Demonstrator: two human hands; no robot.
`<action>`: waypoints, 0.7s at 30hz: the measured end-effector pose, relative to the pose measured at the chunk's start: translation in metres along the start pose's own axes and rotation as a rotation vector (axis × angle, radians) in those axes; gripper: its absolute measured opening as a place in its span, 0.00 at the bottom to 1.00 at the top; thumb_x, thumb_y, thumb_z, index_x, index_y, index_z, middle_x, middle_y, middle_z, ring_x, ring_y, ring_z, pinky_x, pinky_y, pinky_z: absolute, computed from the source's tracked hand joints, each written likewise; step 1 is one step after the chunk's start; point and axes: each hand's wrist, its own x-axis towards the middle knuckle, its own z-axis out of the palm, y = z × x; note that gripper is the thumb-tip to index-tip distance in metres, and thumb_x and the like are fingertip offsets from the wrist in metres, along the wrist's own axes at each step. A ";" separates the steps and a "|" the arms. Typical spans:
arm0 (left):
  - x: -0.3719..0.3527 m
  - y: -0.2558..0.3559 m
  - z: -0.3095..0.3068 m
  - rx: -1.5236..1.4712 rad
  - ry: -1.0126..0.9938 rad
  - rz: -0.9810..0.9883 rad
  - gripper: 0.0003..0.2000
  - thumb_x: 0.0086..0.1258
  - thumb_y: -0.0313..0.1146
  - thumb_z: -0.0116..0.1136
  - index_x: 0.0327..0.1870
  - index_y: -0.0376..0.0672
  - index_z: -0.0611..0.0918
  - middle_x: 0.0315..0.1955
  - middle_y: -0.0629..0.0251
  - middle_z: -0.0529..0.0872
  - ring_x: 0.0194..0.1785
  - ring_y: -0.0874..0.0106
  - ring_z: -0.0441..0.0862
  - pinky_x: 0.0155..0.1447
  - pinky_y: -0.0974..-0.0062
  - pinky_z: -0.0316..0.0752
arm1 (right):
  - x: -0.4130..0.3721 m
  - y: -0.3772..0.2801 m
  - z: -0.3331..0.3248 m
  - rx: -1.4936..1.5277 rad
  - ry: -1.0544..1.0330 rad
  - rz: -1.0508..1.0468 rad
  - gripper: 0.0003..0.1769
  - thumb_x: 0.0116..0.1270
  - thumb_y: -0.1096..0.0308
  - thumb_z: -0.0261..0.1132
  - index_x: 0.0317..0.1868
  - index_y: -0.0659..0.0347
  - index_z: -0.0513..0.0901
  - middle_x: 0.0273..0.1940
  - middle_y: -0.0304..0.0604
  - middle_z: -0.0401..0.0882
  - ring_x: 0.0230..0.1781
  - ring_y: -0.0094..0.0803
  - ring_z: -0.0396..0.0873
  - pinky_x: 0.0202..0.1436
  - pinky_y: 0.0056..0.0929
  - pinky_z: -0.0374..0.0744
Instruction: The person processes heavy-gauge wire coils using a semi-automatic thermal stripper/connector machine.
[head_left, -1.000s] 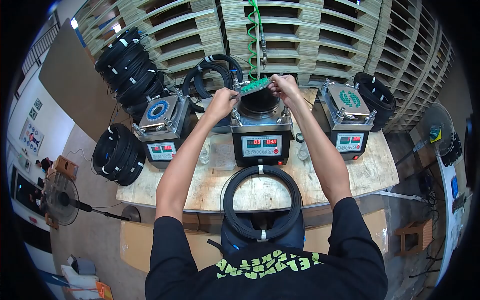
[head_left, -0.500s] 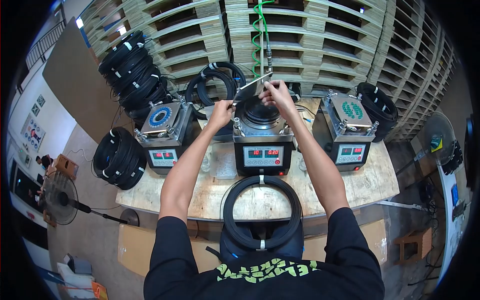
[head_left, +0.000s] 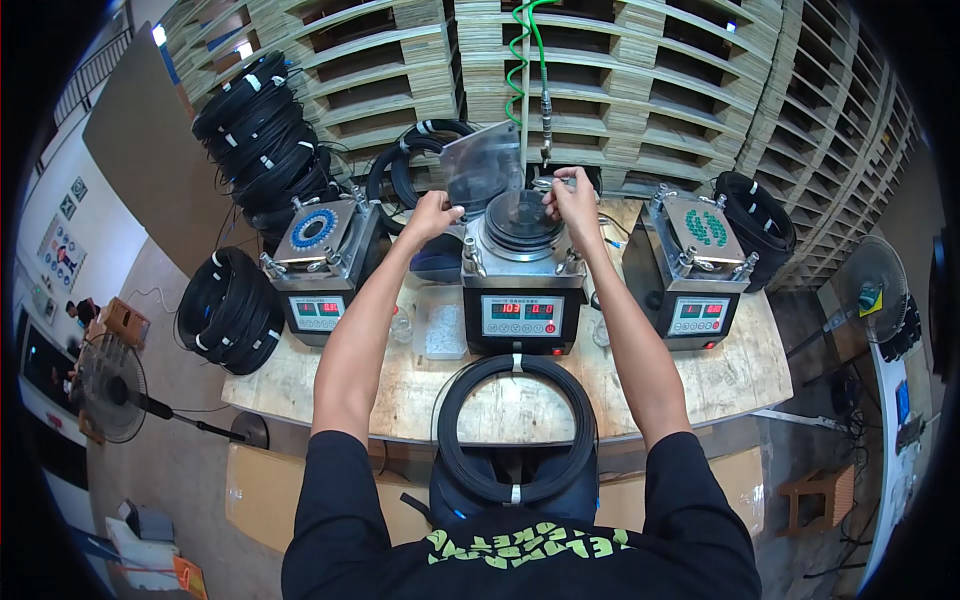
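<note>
A tilted metal plate [head_left: 483, 165] stands raised behind the middle machine [head_left: 522, 312]. At its lower left corner, my left hand [head_left: 433, 214] is closed with thumb and fingers on the edge. My right hand [head_left: 574, 200] is pinched at the right rim of a dark round disc [head_left: 522, 222] on top of the machine. I cannot tell what, if anything, lies between those fingertips. The machine's lit panel shows red digits. A large coil of black cable [head_left: 462, 470] rests at the table's front edge, before my body.
Similar machines stand left [head_left: 318, 262], with a ring of blue pieces, and right [head_left: 703, 262], with green pieces. A clear box [head_left: 445, 331] of small pieces sits beside the middle machine. Black coils [head_left: 262, 150] are stacked at left. A green hose [head_left: 516, 75] hangs behind.
The metal plate has tipped back more upright, uncovering the round disc. My right hand has left the plate and moved right and down. The digits on the middle panel have changed.
</note>
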 end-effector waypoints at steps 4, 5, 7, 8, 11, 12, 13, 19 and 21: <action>0.007 -0.015 0.008 -0.247 -0.020 -0.051 0.10 0.70 0.32 0.67 0.40 0.32 0.84 0.35 0.62 0.87 0.39 0.71 0.83 0.45 0.70 0.76 | -0.003 -0.001 0.001 -0.066 0.012 -0.007 0.10 0.72 0.73 0.59 0.51 0.63 0.75 0.24 0.42 0.83 0.18 0.24 0.78 0.20 0.26 0.73; 0.009 -0.019 0.013 -0.296 -0.007 -0.078 0.11 0.69 0.33 0.67 0.41 0.31 0.83 0.36 0.58 0.87 0.41 0.69 0.84 0.47 0.67 0.76 | -0.003 -0.002 0.001 -0.116 0.001 -0.009 0.09 0.73 0.72 0.59 0.51 0.63 0.75 0.25 0.42 0.82 0.19 0.24 0.78 0.20 0.25 0.72; 0.007 -0.012 0.023 -0.337 0.226 -0.093 0.14 0.68 0.34 0.66 0.44 0.31 0.80 0.41 0.52 0.85 0.46 0.64 0.83 0.53 0.64 0.76 | -0.005 -0.002 0.001 -0.218 -0.020 -0.009 0.08 0.74 0.72 0.58 0.51 0.63 0.76 0.26 0.42 0.82 0.20 0.23 0.77 0.20 0.24 0.71; 0.005 -0.006 0.035 -0.325 0.447 -0.077 0.16 0.68 0.34 0.66 0.47 0.31 0.78 0.44 0.49 0.83 0.50 0.61 0.81 0.56 0.63 0.74 | -0.005 -0.001 0.002 -0.230 -0.013 -0.011 0.07 0.74 0.71 0.60 0.48 0.63 0.79 0.25 0.41 0.82 0.19 0.24 0.78 0.20 0.25 0.73; -0.020 0.052 0.044 -0.353 0.748 -0.133 0.21 0.68 0.35 0.62 0.54 0.33 0.69 0.54 0.40 0.71 0.63 0.49 0.68 0.69 0.61 0.64 | -0.002 0.006 0.003 -0.352 -0.050 -0.057 0.07 0.73 0.71 0.60 0.48 0.63 0.81 0.25 0.40 0.82 0.19 0.24 0.78 0.21 0.25 0.74; -0.019 0.064 0.051 -0.380 0.739 -0.128 0.21 0.69 0.36 0.61 0.54 0.33 0.69 0.55 0.39 0.70 0.63 0.48 0.68 0.69 0.60 0.64 | -0.004 0.004 0.004 -0.353 -0.037 -0.066 0.07 0.69 0.73 0.62 0.42 0.66 0.84 0.24 0.42 0.84 0.22 0.27 0.82 0.27 0.28 0.80; -0.019 0.070 0.058 -0.406 0.730 -0.126 0.20 0.69 0.36 0.61 0.54 0.33 0.70 0.55 0.38 0.70 0.63 0.48 0.68 0.70 0.60 0.64 | -0.005 0.001 0.003 -0.332 -0.089 -0.038 0.07 0.70 0.73 0.61 0.44 0.65 0.83 0.26 0.41 0.83 0.23 0.26 0.82 0.28 0.27 0.79; -0.018 0.053 0.066 -0.017 0.523 0.055 0.21 0.68 0.29 0.57 0.61 0.39 0.71 0.58 0.35 0.68 0.60 0.37 0.74 0.65 0.50 0.70 | 0.015 -0.009 -0.012 -0.054 -0.187 0.034 0.11 0.72 0.76 0.59 0.51 0.65 0.83 0.33 0.39 0.82 0.31 0.23 0.81 0.35 0.22 0.79; -0.022 0.061 0.064 0.030 0.533 0.062 0.21 0.66 0.24 0.55 0.61 0.39 0.71 0.57 0.36 0.68 0.60 0.36 0.74 0.64 0.49 0.71 | 0.047 -0.006 -0.012 -0.086 -0.047 -0.037 0.15 0.67 0.80 0.57 0.51 0.66 0.84 0.34 0.42 0.85 0.31 0.26 0.84 0.35 0.26 0.82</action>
